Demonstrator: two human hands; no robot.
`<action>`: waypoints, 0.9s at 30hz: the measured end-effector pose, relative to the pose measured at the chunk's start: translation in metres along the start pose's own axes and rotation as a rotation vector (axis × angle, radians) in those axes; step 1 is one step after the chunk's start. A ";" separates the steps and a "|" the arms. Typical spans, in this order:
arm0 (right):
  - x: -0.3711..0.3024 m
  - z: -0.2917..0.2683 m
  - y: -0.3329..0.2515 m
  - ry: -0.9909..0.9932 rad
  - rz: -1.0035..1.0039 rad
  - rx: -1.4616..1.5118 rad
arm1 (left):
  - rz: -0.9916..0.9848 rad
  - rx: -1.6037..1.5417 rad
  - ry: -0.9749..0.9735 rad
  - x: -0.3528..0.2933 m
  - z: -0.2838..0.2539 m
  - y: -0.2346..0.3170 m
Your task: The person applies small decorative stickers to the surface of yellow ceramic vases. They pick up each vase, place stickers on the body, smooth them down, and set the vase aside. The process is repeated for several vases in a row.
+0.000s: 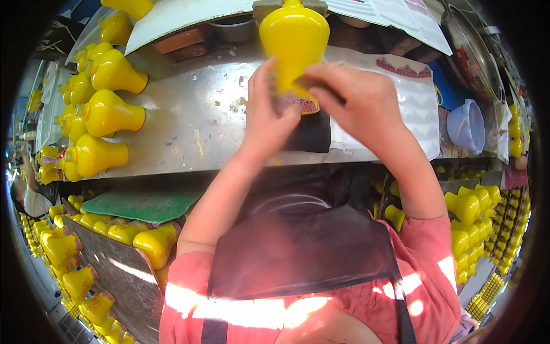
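A glossy yellow vase (295, 37) lies in front of me, its broad end away from me and its narrower end between my hands. A patterned decal strip (303, 104) shows on or against the near end. My left hand (268, 112) is closed round the vase's left side, with its thumb near the strip. On the other side, my right hand (361, 94) presses bent, closed fingers to the vase; they are a little blurred. Under the near end is a black pad (309, 136). The vase's far end meets a dark support (264, 8).
Several yellow vases (112, 112) lie along the metal bench's (172, 137) left side. Right of my hands is a white sheet (395, 109) with a red decal strip (404, 67), then a pale bucket (466, 126). More vases fill racks below, near a green board (143, 203).
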State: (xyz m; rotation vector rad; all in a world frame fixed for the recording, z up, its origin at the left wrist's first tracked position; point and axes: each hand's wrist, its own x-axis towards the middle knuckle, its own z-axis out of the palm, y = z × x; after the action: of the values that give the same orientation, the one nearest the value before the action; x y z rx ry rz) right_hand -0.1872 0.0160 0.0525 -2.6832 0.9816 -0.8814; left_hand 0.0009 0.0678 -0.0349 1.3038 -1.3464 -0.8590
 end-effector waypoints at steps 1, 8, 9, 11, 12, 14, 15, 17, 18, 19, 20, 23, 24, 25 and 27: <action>0.003 0.000 0.002 -0.038 -0.028 -0.015 | 0.001 -0.026 0.017 0.000 0.001 0.001; -0.004 0.003 -0.007 0.106 0.083 -0.024 | 0.179 0.281 -0.006 0.002 -0.007 0.012; -0.007 0.006 -0.009 0.099 0.093 0.025 | 0.201 0.320 -0.001 0.000 -0.005 0.015; -0.013 0.010 -0.008 0.101 0.068 0.117 | 0.246 0.378 0.013 -0.002 -0.001 0.021; -0.017 0.012 -0.007 0.113 0.202 0.100 | 0.217 0.417 0.008 -0.001 0.000 0.022; -0.022 0.011 -0.005 0.108 0.372 0.099 | 0.172 0.487 -0.006 -0.002 -0.001 0.023; -0.027 0.010 -0.007 0.134 0.410 0.067 | 0.186 0.498 -0.009 -0.002 -0.002 0.022; -0.034 0.011 -0.013 0.115 0.462 0.218 | 0.222 0.514 -0.011 0.000 -0.004 0.016; -0.039 0.011 -0.017 0.133 0.474 0.287 | 0.241 0.485 -0.020 0.000 -0.005 0.013; -0.038 0.016 -0.019 0.141 0.373 0.277 | 0.258 0.457 -0.027 0.001 -0.007 0.009; -0.041 0.017 -0.021 0.013 0.434 0.263 | 0.264 0.428 -0.049 0.001 -0.008 0.007; -0.041 0.020 -0.020 0.065 0.537 0.296 | 0.176 0.360 -0.112 0.000 -0.013 0.006; -0.041 0.019 -0.020 0.085 0.581 0.308 | 0.224 0.439 -0.064 -0.001 -0.012 0.007; -0.042 0.018 -0.020 0.120 0.692 0.294 | 0.248 0.508 -0.015 -0.002 -0.008 0.010; -0.045 0.016 -0.026 0.132 0.638 0.387 | 0.283 0.626 0.060 -0.004 0.000 0.017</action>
State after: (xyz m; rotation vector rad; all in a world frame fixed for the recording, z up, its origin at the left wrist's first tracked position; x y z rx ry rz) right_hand -0.1912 0.0636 0.0264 -1.8383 1.4060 -0.9752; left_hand -0.0039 0.0739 -0.0196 1.5322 -1.7768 -0.1976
